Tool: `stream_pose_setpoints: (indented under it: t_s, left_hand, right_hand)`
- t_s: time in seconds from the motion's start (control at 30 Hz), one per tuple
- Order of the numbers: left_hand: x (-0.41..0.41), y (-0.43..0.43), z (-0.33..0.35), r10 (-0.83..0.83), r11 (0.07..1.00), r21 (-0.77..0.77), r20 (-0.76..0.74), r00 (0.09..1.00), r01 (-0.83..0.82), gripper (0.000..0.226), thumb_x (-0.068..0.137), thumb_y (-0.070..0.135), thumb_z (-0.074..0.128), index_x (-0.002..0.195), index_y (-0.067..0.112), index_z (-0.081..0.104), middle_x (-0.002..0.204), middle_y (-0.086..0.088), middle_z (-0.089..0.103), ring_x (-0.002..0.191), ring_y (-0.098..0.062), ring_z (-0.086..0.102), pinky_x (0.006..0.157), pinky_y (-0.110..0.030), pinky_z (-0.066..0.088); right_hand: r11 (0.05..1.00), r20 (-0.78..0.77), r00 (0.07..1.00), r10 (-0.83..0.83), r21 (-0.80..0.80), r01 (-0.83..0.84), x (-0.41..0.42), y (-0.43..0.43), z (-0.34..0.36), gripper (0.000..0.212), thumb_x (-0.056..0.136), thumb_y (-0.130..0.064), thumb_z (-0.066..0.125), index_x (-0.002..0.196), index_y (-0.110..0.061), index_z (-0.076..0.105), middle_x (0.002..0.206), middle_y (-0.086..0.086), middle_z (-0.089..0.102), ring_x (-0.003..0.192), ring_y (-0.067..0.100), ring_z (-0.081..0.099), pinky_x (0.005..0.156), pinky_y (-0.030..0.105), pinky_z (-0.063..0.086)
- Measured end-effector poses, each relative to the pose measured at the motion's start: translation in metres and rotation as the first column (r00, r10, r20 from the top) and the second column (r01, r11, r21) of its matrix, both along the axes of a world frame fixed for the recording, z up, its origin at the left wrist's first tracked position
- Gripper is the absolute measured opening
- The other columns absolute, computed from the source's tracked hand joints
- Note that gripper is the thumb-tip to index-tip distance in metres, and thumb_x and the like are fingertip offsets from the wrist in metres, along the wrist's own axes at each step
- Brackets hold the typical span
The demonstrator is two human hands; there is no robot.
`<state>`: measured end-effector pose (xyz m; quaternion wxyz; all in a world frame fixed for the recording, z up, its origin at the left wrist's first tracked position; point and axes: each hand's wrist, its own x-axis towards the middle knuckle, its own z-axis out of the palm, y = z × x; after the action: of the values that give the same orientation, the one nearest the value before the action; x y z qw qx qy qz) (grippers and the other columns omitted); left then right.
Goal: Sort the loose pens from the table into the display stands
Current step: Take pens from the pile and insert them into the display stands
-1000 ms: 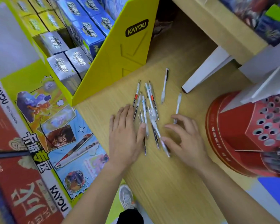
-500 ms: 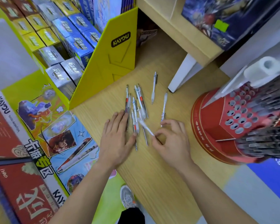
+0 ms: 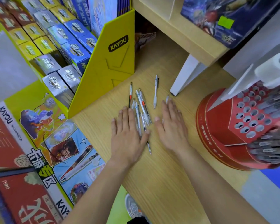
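On the wooden table, between a yellow KAYOU card display and a red display stand, lay a loose bundle of pens, mostly white or clear-barrelled, pointing roughly away from the person. The left hand lay flat, palm down, fingers straight, its thumb side resting over the near ends of the bundle; one dark pen tip poked out below the thumb. The right hand was spread just as flat on the wood right beside the bundle, gripping nothing. A single white pen lay apart, beyond the gap between the two hands, and the end of another pen showed at the right hand's fingertips. The red stand stood off to the right, its face full of round holes, with blurred pens sticking out lower down.
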<state>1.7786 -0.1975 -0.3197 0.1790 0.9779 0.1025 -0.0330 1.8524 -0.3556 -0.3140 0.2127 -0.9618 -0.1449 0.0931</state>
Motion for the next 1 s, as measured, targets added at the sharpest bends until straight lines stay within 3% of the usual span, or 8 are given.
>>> stream_pose_setpoints:
  t_s: [0.23,0.43,0.5,0.63,0.73,0.8,0.9,1.0]
  left_hand:
    - [0.034,0.019,-0.005,0.087,0.993,0.075,0.123,0.989,-0.096,0.074,0.101,0.063,0.024,0.152,0.011,0.037,0.159,-0.007,0.039,0.149,-0.028,0.031,0.123,-0.054,0.019]
    - [0.028,0.027,-0.005,-0.075,0.997,0.03,0.067,0.995,0.073,0.097,0.093,0.08,0.03,0.161,0.013,0.014,0.17,-0.005,0.014,0.157,-0.021,0.01,0.127,-0.048,0.007]
    - [0.019,0.03,-0.006,-0.12,0.992,0.056,0.061,0.991,0.117,0.098,0.092,0.08,0.032,0.161,0.012,0.017,0.168,-0.004,0.019,0.156,-0.021,0.012,0.127,-0.049,0.009]
    - [0.02,0.028,-0.005,-0.051,0.999,0.011,0.162,0.986,0.05,0.074,0.097,0.067,0.039,0.148,0.013,0.042,0.146,-0.002,0.047,0.142,-0.024,0.039,0.12,-0.049,0.026]
    - [0.031,0.026,-0.002,0.034,0.999,0.002,0.218,0.975,-0.035,0.061,0.098,0.059,0.043,0.138,0.014,0.052,0.13,-0.004,0.055,0.121,-0.025,0.051,0.107,-0.044,0.04]
    - [0.036,0.028,0.001,0.094,0.995,-0.038,0.215,0.972,-0.088,0.058,0.099,0.057,0.042,0.14,0.016,0.051,0.13,-0.004,0.055,0.12,-0.025,0.049,0.104,-0.041,0.04]
    - [0.039,0.033,0.0,0.08,0.994,-0.091,0.174,0.982,-0.064,0.065,0.101,0.056,0.035,0.15,0.015,0.04,0.147,-0.005,0.046,0.137,-0.024,0.04,0.116,-0.041,0.032]
    - [0.043,0.029,-0.003,0.028,0.998,-0.052,0.071,0.997,-0.024,0.079,0.1,0.062,0.026,0.161,0.014,0.017,0.168,-0.006,0.019,0.156,-0.022,0.012,0.127,-0.044,0.012]
  right_hand:
    - [0.987,0.015,0.991,0.135,-0.085,-0.134,0.037,0.019,-0.002,0.065,0.102,-0.049,0.018,0.162,-0.025,0.01,0.17,0.007,-0.002,0.156,0.022,-0.002,0.124,0.037,-0.001]
    - [0.979,0.019,0.981,0.193,-0.073,-0.192,0.029,0.012,-0.004,0.066,0.103,-0.052,0.016,0.16,-0.019,0.023,0.17,0.0,0.0,0.156,0.017,-0.005,0.125,0.037,0.0]
    - [0.975,0.006,0.976,0.218,-0.044,-0.218,0.01,0.003,-0.006,0.067,0.103,-0.054,0.014,0.16,-0.019,0.023,0.17,-0.001,-0.001,0.156,0.015,-0.007,0.125,0.036,0.0]
    - [0.981,-0.004,0.982,0.191,-0.031,-0.191,-0.007,0.003,-0.008,0.069,0.103,-0.057,0.014,0.161,-0.02,0.016,0.169,-0.003,0.0,0.156,0.014,-0.006,0.127,0.039,0.003]
    - [0.973,0.002,0.974,0.229,0.02,-0.229,-0.004,0.015,-0.004,0.07,0.103,-0.056,0.019,0.162,-0.021,0.007,0.169,-0.003,0.0,0.156,0.011,-0.004,0.127,0.04,0.004]
    - [0.964,0.013,0.966,0.26,0.056,-0.26,-0.004,0.017,0.001,0.071,0.102,-0.055,0.022,0.162,-0.02,0.008,0.17,-0.003,-0.001,0.155,0.008,-0.003,0.126,0.039,0.001]
    - [0.986,-0.002,0.996,0.085,0.147,-0.084,-0.005,-0.006,0.003,0.071,0.099,-0.051,0.026,0.161,-0.017,0.015,0.169,-0.003,0.009,0.155,0.008,0.005,0.126,0.047,0.007]
    - [0.995,0.013,0.996,0.09,0.031,-0.09,-0.02,-0.032,0.001,0.075,0.098,-0.052,0.031,0.161,-0.017,0.011,0.168,-0.002,0.008,0.155,0.01,0.002,0.125,0.05,0.007]
